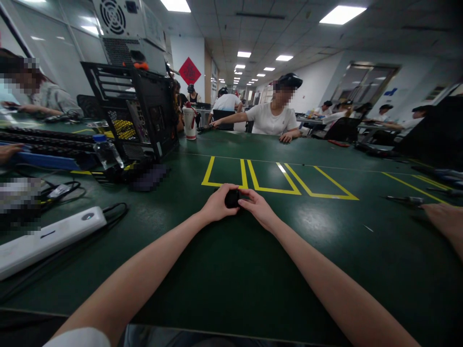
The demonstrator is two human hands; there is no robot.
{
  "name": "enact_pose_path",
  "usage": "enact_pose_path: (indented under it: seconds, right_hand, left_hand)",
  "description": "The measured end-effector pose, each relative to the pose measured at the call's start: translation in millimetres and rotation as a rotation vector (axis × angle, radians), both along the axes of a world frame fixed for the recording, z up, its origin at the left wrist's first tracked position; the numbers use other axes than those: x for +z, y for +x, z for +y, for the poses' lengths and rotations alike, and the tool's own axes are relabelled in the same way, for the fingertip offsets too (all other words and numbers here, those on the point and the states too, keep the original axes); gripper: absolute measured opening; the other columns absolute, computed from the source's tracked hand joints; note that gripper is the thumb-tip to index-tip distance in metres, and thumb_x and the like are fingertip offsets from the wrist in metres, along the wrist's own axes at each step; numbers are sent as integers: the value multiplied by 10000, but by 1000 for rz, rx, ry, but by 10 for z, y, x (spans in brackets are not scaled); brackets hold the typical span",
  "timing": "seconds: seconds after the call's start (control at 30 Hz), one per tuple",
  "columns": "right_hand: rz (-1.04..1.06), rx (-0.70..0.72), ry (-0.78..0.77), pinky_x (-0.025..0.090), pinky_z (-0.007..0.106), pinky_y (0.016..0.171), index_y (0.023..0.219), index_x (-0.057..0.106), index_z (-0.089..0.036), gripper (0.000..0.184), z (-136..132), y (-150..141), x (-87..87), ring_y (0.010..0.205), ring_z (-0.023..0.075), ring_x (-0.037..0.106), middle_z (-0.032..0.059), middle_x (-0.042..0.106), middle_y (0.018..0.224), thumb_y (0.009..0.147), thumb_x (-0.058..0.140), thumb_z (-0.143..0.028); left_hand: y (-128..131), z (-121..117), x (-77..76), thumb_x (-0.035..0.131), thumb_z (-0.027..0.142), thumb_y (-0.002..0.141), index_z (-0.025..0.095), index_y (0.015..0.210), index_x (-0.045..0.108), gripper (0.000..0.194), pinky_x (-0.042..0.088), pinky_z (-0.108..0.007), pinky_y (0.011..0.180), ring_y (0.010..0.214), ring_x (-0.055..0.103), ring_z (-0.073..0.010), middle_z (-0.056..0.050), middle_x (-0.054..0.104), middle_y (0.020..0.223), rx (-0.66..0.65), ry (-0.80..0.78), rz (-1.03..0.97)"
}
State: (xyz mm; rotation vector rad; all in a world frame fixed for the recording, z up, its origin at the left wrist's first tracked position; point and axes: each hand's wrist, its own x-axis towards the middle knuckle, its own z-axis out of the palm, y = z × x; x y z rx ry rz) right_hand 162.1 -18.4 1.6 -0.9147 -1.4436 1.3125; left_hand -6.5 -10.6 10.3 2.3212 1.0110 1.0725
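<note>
Black object (232, 198), small and rounded, located between the two hands just above the green tabletop (231, 270), near the lower edge of the leftmost outline of yellow tape (224, 185). Its exact kind cannot be determined; the fingers cover much of it, and whether it touches the table cannot be told.

Left hand (220, 203): curled in a C shape around the left side of the object, fingers over the far side, thumb along the near side — partly closed, with hold of it. Right hand (257, 207): partly closed, fingers bent, thumb and fingertips meeting the right side of the same object. Both forearms reach in from the near edge of the table.

To the left, a white power strip (54, 236) lies at a slant with a dark cable (117, 212) beside its far end. Beyond it stand a clear bottle with a blue cap (107, 153) and an open black computer case (144, 106); a metal unit (133, 33) sits above the case. A white and red cup (190, 123) stands to the right of the case.

Across the table, a person in a white top (273, 118) has one arm extended sideways. At the right edge, another person's hand (446, 221) is close to a slim tool with a dark handle (407, 199); contact cannot be confirmed.
</note>
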Motion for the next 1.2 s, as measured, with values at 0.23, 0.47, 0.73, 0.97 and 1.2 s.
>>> enact_pose_path:
  seconds: [0.23, 0.47, 0.73, 0.97, 1.2]
  right_hand:
    - [14, -41, 55, 387, 373, 906, 909, 529, -224, 259, 6, -19, -25, 999, 169, 510, 18, 559, 1000, 669, 624, -249]
    - [-13, -66, 38, 369, 395, 919, 988, 531, -234, 339, 71, -11, -84, 1033, 185, 496, 32, 560, 1044, 667, 631, -281]
    - [13, -21, 26, 373, 392, 913, 945, 525, -231, 328, 46, 4, -64, 988, 171, 523, 23, 574, 993, 645, 652, -269]
    - [-13, -62, 1, 387, 404, 900, 1009, 510, -244, 356, 48, -1, -73, 1025, 188, 504, 34, 558, 1048, 676, 623, -300]
    - [37, 2, 14, 381, 381, 915, 945, 526, -228, 362, 54, 6, -57, 987, 169, 519, 19, 564, 1003, 613, 671, -204]
  left_hand:
    - [7, 18, -16, 655, 223, 617, 229, 1131, 398, 575, 405, -378, 860, 1014, 492, -217, -49, 492, 1108, -5, 16, -8]
    - [8, 36, -37, 664, 224, 608, 229, 1128, 399, 584, 409, -370, 862, 1008, 495, -212, -45, 489, 1106, 3, 20, 0]
    - [1, 22, -24, 652, 219, 620, 225, 1130, 397, 569, 413, -370, 850, 1003, 498, -210, -47, 494, 1101, -4, 19, -5]
    - [8, 30, -31, 666, 219, 611, 230, 1127, 398, 581, 419, -377, 846, 1000, 501, -210, -43, 494, 1096, 3, 6, -9]
    - [3, 31, -41, 657, 220, 616, 229, 1131, 393, 579, 418, -366, 841, 994, 500, -205, -41, 491, 1097, -3, 18, -8]
